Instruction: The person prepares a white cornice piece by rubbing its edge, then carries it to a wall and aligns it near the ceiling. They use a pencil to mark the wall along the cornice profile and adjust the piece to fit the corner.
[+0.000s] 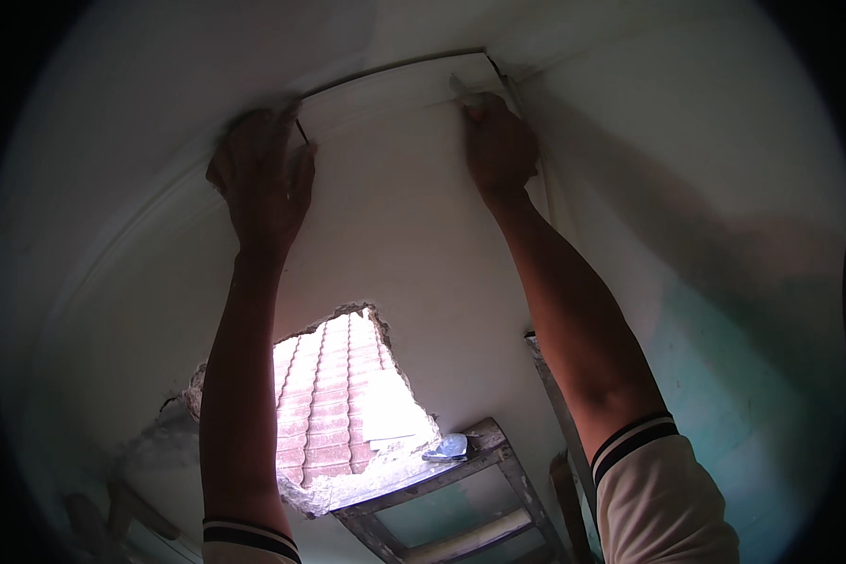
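Note:
A pale length of cornice moulding [385,91] lies along the joint of wall and ceiling, with dark gaps along its top edge and at both ends. My left hand [261,179] is raised to its left end, fingers stretched and thumb apart, flat against the moulding and slightly blurred. A narrow dark slit shows between that thumb and fingers. At the right end, close to the corner, my right hand [500,146] is closed around a small tool with a thin pale blade [458,85], which looks like a putty knife. Its handle is hidden in my fist.
Below my hands, a rough-edged hole [385,329] in the wall opens onto a reddish tiled roof [324,395]. A bluish object [449,447] rests on its sill beside a worn ladder-like frame [442,498]. The right wall [724,348] has a teal patch.

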`<state>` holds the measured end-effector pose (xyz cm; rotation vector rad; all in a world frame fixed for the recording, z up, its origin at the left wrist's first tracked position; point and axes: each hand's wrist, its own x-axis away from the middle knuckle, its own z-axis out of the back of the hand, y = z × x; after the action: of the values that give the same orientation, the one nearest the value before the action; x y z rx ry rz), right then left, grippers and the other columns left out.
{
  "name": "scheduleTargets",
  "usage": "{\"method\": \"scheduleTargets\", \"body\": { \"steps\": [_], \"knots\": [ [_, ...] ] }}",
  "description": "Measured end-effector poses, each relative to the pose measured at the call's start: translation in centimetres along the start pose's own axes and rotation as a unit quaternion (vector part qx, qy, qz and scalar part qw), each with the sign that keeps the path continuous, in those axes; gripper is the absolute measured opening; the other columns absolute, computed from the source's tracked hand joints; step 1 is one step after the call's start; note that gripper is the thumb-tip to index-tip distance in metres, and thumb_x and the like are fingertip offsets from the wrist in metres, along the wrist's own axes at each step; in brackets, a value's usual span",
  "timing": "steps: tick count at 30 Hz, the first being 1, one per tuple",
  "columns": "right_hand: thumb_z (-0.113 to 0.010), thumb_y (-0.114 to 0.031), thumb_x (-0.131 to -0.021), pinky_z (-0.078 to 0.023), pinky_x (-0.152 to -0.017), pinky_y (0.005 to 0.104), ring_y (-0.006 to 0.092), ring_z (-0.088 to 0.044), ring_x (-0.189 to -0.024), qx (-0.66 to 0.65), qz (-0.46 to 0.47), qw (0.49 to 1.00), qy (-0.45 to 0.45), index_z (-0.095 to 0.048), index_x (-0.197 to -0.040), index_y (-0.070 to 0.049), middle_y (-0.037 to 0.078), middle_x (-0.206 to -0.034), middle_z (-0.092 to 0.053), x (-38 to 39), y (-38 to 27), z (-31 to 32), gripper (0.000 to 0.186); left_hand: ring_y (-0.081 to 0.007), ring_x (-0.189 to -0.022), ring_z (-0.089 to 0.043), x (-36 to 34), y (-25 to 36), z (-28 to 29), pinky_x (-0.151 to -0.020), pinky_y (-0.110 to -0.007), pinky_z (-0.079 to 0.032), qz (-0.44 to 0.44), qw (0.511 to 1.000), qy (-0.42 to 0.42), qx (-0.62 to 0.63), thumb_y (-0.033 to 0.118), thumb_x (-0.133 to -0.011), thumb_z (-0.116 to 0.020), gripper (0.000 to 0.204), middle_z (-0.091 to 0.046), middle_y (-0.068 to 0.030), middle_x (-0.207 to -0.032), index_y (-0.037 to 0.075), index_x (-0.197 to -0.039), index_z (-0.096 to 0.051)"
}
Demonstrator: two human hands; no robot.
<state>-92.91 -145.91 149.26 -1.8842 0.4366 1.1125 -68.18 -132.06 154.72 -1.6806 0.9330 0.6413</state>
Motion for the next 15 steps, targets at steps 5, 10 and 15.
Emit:
{"method": "scheduleTargets", "body": {
  "steps": [5, 10, 15],
  "knots": [
    [-0.065, -0.051, -0.097, -0.051, -0.079, 0.0477, 0.0284, -0.075, -0.082, -0.03, -0.014, 0.999, -0.016, -0.071, -0.098, -0.011, 0.006, -0.08, -0.075, 0.4, -1.0, 0.6, 0.04, -0.0308, -0.126, -0.049, 0.3, -0.3, -0.3, -0.103, -0.052, -0.032, -0.005, 1.0, 0.0, -0.01, 0.033, -0.092, -0.074, 0.055, -0.056, -0.0088, -0.137, 0.025, -0.145, -0.06],
    [-0.064, -0.059, -0.096, -0.05, -0.082, 0.0472, 0.029, -0.075, -0.082, -0.055, -0.039, 0.998, -0.008, -0.071, -0.097, -0.011, 0.005, -0.081, -0.076, 0.4, -1.4, 0.7, 0.049, -0.0308, -0.127, -0.049, 0.5, -1.0, -0.7, -0.103, -0.052, -0.033, -0.019, 0.999, 0.025, 0.014, 0.034, -0.092, -0.074, 0.054, -0.056, -0.0085, -0.137, 0.025, -0.144, -0.06],
    [-0.065, -0.062, -0.094, -0.05, -0.083, 0.0466, 0.0305, -0.075, -0.083, -0.068, -0.061, 0.996, -0.019, -0.07, -0.096, -0.009, 0.007, -0.084, -0.076, 0.6, -1.6, 1.2, 0.053, -0.0307, -0.129, -0.052, 0.2, -0.4, -0.1, -0.109, -0.052, -0.033, -0.02, 0.999, 0.027, 0.018, 0.029, -0.09, -0.078, 0.054, -0.06, -0.0099, -0.131, 0.017, -0.14, -0.062]
  ]
}}
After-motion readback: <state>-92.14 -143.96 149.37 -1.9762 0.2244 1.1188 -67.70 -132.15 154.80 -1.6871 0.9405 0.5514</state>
